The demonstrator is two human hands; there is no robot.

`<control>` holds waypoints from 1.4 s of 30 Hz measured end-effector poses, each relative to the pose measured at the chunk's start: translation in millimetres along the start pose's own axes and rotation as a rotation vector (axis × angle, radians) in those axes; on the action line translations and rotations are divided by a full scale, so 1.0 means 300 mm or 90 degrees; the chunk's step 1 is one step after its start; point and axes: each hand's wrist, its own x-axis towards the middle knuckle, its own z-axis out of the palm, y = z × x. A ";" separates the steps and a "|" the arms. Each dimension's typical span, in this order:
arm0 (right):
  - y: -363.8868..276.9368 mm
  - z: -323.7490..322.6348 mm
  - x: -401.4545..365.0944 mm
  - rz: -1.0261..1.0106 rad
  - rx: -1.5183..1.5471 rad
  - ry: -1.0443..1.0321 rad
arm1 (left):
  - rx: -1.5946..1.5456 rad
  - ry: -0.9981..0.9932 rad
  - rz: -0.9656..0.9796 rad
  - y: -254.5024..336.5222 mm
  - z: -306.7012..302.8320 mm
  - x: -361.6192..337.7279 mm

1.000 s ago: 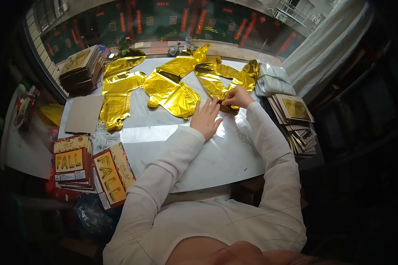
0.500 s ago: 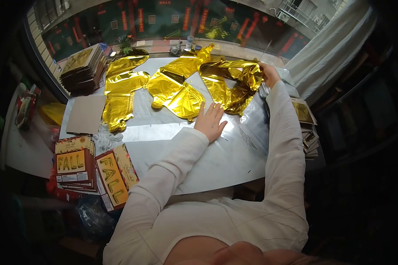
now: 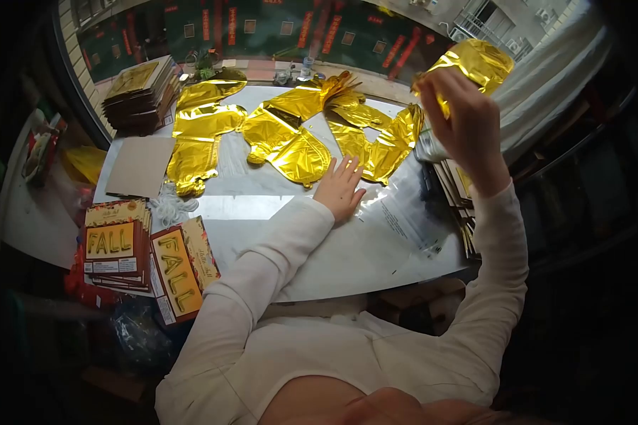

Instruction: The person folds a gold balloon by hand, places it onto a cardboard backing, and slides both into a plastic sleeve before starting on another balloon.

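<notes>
My left hand (image 3: 340,190) lies flat with its fingers spread on the white table (image 3: 290,265), its fingertips near the lower edge of the middle gold foil (image 3: 294,152). Raised at the upper right, my right hand (image 3: 464,113) is closed on a gold foil piece (image 3: 483,64), which hangs in the air behind the fingers. Below it, more gold foil (image 3: 390,145) rests on the table's right part. Another gold foil shape (image 3: 197,134) lies at the left. Clear plastic bags (image 3: 404,216) are to the right of my left hand.
Printed FALL packets (image 3: 113,244) and a tilted FALL packet (image 3: 181,273) sit at the front left. Behind them are white string (image 3: 171,205), a grey card (image 3: 140,166) and stacked packets (image 3: 138,92). More packets (image 3: 457,202) stand at the right edge, near a white curtain (image 3: 556,85).
My right hand has lifted and moved right, raising a gold foil piece off the pile at the table's right. My left hand stays on the table.
</notes>
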 end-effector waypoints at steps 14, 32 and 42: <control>-0.144 -0.199 -0.411 -0.201 0.438 -0.043 | -1.316 -0.484 -0.156 -0.146 -0.763 -0.028; -0.103 -0.060 -0.586 0.057 0.418 0.018 | -0.745 -0.207 -0.189 -0.094 -1.238 -0.394; -0.049 0.165 -0.666 0.147 0.469 -0.214 | -0.313 -0.003 -0.275 -0.442 -0.868 -0.293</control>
